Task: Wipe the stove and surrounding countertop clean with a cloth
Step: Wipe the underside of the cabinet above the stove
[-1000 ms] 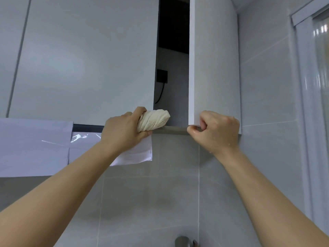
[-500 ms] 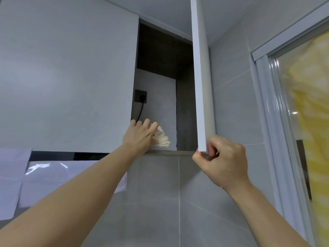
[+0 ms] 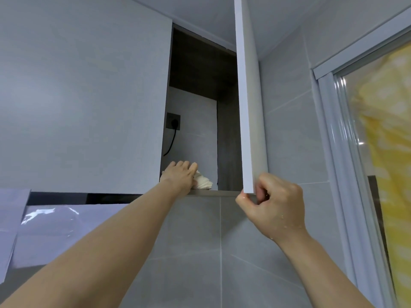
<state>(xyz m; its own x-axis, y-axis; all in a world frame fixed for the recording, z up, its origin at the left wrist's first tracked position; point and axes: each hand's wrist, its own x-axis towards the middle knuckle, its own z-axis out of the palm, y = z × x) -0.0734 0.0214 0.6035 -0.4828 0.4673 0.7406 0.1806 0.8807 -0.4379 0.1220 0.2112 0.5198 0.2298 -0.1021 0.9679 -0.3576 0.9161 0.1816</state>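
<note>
Cloth (image 3: 203, 182), cream and bunched, on cabinet shelf (image 3: 213, 192) near front edge, under left hand (image 3: 181, 175) with fingers straight, pressing it. Right hand (image 3: 274, 202) curled round lower corner of open cabinet door (image 3: 250, 107), pinching it. Socket (image 3: 173, 121) on back wall.

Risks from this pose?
1. The cloth lies at the cabinet shelf's front edge under the left hand; it may slip off.
2. The right hand looks wet, so its grip on the door's bottom corner may slide.
3. A plugged cord hangs close above the cloth.
</note>
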